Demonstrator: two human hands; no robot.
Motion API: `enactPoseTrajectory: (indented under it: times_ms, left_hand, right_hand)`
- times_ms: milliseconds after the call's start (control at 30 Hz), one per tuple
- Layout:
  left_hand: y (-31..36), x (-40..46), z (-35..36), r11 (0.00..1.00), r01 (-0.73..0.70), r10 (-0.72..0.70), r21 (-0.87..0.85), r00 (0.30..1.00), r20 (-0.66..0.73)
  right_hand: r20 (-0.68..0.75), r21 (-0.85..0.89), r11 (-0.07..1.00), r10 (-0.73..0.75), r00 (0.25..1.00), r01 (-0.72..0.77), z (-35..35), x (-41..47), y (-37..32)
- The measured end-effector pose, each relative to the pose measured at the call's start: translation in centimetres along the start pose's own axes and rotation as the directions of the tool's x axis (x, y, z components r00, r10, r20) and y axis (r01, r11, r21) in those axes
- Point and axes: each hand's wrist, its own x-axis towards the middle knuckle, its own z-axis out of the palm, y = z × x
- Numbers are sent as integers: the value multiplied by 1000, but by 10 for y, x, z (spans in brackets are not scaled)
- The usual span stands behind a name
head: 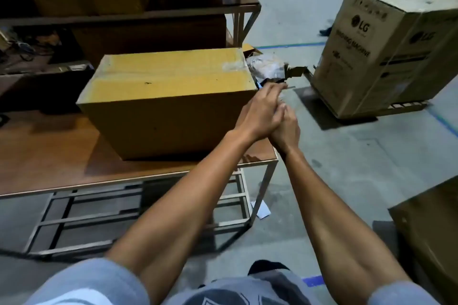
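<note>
A closed yellow-brown cardboard box (pixel 168 96) stands on a wooden table (pixel 49 156), with clear tape (pixel 233 65) at its top right corner. My two hands meet at the box's right end. My left hand (pixel 262 109) lies over my right hand (pixel 285 129), and its fingers reach toward the box's upper right corner. A thin grey strip (pixel 290 87) shows just past those fingertips; blur hides whether they pinch it. My right hand looks curled and is partly hidden under the left one.
A crumpled wad of clear plastic and torn cardboard (pixel 269 68) sits just beyond the box. A big LG washing-machine carton (pixel 371 52) stands on a pallet at the right. Another carton (pixel 431 235) is near right. The table's metal frame (pixel 138 215) is below.
</note>
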Motion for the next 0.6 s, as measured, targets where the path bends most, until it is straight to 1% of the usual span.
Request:
enactPoseTrajectory:
  times_ms: [33,167,267,333,467,600]
  left_hand:
    - [-5,12,-1,999,-11,11,39,1000,1]
    - [-32,60,-3,971,37,-38,235,999,0]
    - [-61,89,0,932,86,-94,351,996,5]
    - [-80,108,3,899,150,-166,412,986,3]
    - [-109,139,10,826,249,-306,506,952,30]
    - [-127,160,15,811,311,-378,496,925,37]
  right_hand:
    - [9,-10,1000,-24,1000,24,2,10,1]
    - [79,-9,1000,-3,997,4,8,51,11]
    - [139,-15,999,-29,990,31,22,79,25]
    - [207,-32,998,-41,977,48,33,101,35]
    - [360,-18,994,-97,928,112,54,137,52]
    - [497,76,979,-204,844,191,70,159,64]
